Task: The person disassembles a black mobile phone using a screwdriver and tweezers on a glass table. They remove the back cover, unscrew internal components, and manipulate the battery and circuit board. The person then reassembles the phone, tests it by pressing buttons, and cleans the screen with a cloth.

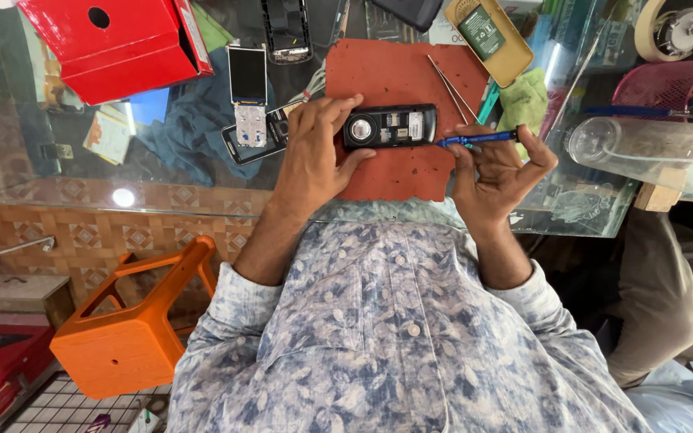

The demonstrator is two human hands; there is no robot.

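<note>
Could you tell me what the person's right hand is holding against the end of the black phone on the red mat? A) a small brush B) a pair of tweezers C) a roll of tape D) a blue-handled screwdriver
D: the right hand grips a blue-handled screwdriver whose tip meets the end of the black phone, which the left hand steadies on the red mat; the tweezers lie untouched on the mat.

A single head-worn camera looks steeply down past the person's patterned shirt (395, 337) onto the glass table (162, 172), near enough that the red mat (403, 172) sits mid-frame, upside down.
</note>
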